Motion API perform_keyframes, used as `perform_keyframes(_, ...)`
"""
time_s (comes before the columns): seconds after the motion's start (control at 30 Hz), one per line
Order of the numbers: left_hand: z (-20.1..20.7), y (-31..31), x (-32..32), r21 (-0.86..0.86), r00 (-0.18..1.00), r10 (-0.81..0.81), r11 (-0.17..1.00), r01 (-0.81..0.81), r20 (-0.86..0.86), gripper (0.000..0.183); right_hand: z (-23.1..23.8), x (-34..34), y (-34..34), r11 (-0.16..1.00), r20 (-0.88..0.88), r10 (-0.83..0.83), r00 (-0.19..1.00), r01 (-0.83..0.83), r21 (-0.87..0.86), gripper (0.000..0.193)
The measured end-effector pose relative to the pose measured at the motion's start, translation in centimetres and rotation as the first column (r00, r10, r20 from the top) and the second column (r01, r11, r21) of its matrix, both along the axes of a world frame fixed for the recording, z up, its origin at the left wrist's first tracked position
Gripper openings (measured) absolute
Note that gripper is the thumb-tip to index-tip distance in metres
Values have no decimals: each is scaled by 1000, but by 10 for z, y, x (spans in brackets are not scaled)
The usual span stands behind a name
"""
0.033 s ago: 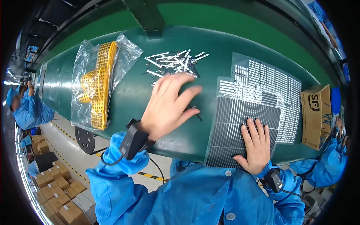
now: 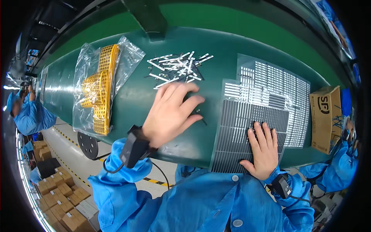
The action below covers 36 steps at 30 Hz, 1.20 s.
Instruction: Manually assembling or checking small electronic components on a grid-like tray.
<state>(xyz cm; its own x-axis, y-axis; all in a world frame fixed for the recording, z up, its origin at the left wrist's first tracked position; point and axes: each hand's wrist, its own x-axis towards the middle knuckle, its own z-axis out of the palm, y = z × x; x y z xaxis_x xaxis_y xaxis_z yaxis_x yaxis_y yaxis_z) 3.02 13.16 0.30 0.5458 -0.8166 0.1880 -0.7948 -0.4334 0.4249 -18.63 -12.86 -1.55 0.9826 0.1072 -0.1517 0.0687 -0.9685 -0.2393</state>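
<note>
My left hand (image 2: 172, 114) hovers over the green work table, fingers apart and slightly bent, the fingertips a little blurred. Just beyond it lies a loose pile of thin black and white strips (image 2: 179, 67). One small dark piece (image 2: 203, 121) rests by itself close to the left thumb. Flat on the table to the right are overlapping clear sheets; the nearer sheet (image 2: 232, 135) carries rows of dark strips, while the farther one (image 2: 299, 100) shows rows of white strips. Palm down, my right hand (image 2: 264, 150) presses on the nearer sheet with fingers extended.
At left, a clear plastic bag holds yellow perforated trays (image 2: 102, 91). An open cardboard box (image 2: 322, 120) stands at the right end. A dark post (image 2: 150, 23) rises at the far edge. Co-workers in blue sit at both sides, with stacked cartons (image 2: 58, 193) on the floor at lower left.
My left hand has drawn back slightly toward me, its fingers a little more bent. The right hand stays on the sheet.
</note>
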Motion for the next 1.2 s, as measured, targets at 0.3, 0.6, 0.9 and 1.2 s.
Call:
perform_keyframes(0.3, 19, -12, 6, 153, 986, -75, 983, 99, -151, 20, 5, 3, 8, 997, -8, -29, 1000, 29, 70, 91)
perform_keyframes(0.6, 20, -15, -3, 170, 992, -69, 982, 86, -103, 20, 13, 12, 24, 950, 26, -87, 996, 75, 302, 89)
perform_keyframes(0.9, 22, -17, -3, 188, 988, -86, 976, 110, -131, 17, 38, 8, -13, 910, 223, -310, 924, 220, 353, 73)
perform_keyframes(1.2, 25, -20, -4, 259, 994, -92, 960, 105, -62, 18, 41, 9, -15, 891, 200, -284, 938, 181, 417, 63)
